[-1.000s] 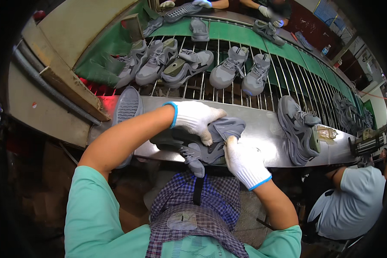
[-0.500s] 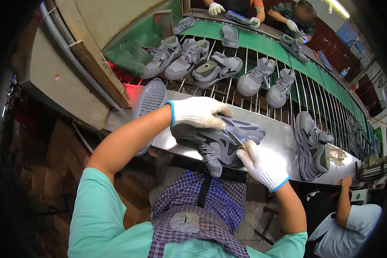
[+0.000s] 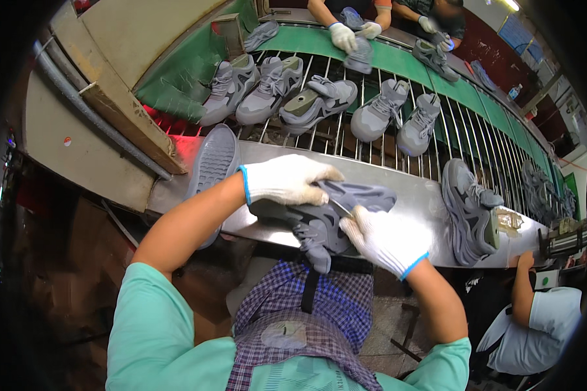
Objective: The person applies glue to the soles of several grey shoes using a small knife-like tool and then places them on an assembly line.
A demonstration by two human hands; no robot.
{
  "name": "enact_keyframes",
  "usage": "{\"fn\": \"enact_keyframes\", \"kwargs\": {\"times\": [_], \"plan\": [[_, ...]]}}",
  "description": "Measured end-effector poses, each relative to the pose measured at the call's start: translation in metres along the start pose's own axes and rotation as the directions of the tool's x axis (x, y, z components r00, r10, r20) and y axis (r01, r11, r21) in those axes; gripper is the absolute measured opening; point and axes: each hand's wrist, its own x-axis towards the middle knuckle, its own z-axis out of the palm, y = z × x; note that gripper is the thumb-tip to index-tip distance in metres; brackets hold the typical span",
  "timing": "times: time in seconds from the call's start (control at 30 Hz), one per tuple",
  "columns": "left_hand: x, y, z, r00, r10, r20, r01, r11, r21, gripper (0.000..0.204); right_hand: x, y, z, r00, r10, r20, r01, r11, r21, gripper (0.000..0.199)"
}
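Grey soft-mesh sneaker sat over the steel table edge; we clamped its sole with our left hand, right hand pinching a thin tool. Looked light, floppy; the sole's the stiff bit.

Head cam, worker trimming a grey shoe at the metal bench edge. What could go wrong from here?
1. The right hand works a thin metal tool close to the left hand gripping the grey shoe; a slip could nick those fingers through the thin glove.
2. The shoe overhangs the metal bench edge above the lap; if the grip loosens, it may drop.
3. A loose grey sole also overhangs the bench edge by the left forearm; a nudge could knock it off.
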Motion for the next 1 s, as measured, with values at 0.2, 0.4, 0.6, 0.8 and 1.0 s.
{"fn": "enact_keyframes", "kwargs": {"times": [0.2,0.4,0.6,0.8,1.0], "plan": [[-0.043,-0.013,0.018,0.773,-0.297,-0.561,0.188,0.951,-0.245,0.032,-0.015,0.053,0.010,0.906,0.420,-0.058,-0.337,0.796,0.502,0.046],[-0.079,-0.036,0.131,0.331,-0.379,-0.864,-0.165,0.878,-0.449,0.036,-0.012,0.123,0.054,0.717,0.113,-0.688,-0.243,0.965,-0.095,0.047],[-0.037,-0.069,0.124,0.090,-0.468,-0.879,-0.123,0.871,-0.477,0.038,0.008,0.064,0.048,0.921,0.304,-0.246,-0.156,0.863,0.480,0.064],[-0.033,0.015,0.095,0.640,-0.350,-0.684,0.114,0.924,-0.366,0.042,-0.117,-0.034,0.122,0.965,0.172,0.197,-0.256,0.769,0.585,0.080],[-0.027,0.023,0.106,0.710,-0.280,-0.647,0.005,0.920,-0.392,0.036,-0.108,-0.034,0.153,0.960,0.183,0.212,-0.279,0.668,0.690,0.071]]}}
